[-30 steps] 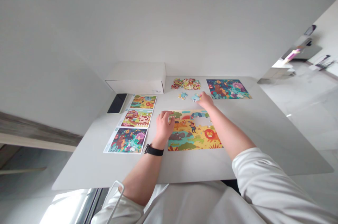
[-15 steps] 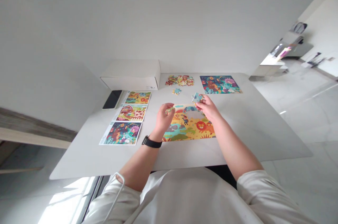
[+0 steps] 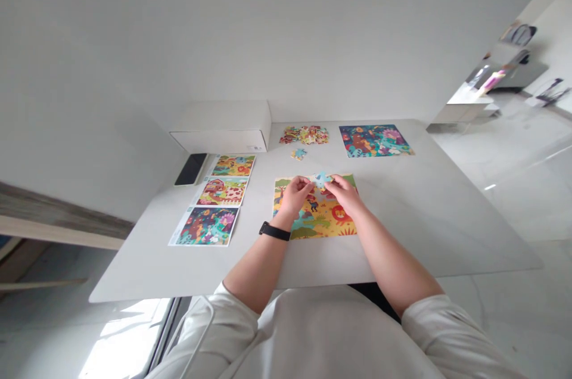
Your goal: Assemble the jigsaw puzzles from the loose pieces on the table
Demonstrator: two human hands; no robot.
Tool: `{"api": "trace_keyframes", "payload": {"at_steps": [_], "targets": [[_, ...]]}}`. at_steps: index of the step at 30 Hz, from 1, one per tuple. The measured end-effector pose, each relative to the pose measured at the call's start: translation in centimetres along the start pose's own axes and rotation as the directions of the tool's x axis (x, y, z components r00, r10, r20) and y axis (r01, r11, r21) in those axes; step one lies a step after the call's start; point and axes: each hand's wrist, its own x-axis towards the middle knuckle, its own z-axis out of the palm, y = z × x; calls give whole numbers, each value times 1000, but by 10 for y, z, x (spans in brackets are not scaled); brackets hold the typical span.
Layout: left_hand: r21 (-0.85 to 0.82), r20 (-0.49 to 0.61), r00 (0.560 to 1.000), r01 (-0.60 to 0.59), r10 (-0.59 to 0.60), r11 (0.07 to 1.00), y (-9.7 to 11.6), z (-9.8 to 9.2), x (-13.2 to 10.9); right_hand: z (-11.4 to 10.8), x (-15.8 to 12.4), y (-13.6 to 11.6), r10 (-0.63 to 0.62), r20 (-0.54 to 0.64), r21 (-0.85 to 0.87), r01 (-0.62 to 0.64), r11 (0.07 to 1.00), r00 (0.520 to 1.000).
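Note:
Both of my hands are over a yellow savanna-animal jigsaw puzzle, which lies on the table in front of me. A light-blue puzzle piece is raised above the puzzle's upper part. My right hand pinches this piece from the right. From the left, the closed fingertips of my left hand meet its edge. My hands and the piece cover part of the puzzle's top and middle. Just beyond lies another small blue-and-yellow puzzle piece.
Several loose pieces form a pile at the back. A dark, colourful puzzle lies back right. On the left are a white box, a phone and a picture sheet with three printed scenes. The table's front edge is near my body.
My right hand has brought the blue piece left and slightly down over the puzzle. My left hand has moved right to meet it. The pile and sheet stay put.

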Motion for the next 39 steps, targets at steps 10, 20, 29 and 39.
{"api": "trace_keyframes", "payload": {"at_steps": [10, 20, 29, 39], "targets": [[60, -37, 997, -61, 63, 996, -5, -4, -4, 0, -3, -3, 36, -13, 25, -35, 999, 999], [29, 41, 999, -27, 26, 999, -7, -5, -6, 0, -5, -4, 38, -14, 84, -37, 996, 999], [35, -9, 1000, 5, -5, 999, 3, -7, -8, -15, -2, -11, 6, -30, 12, -5, 1000, 1000], [9, -71, 997, 31, -30, 999, 8, -10, -9, -40, 1, -17, 13, -137, 25, -9, 1000, 991]]}}
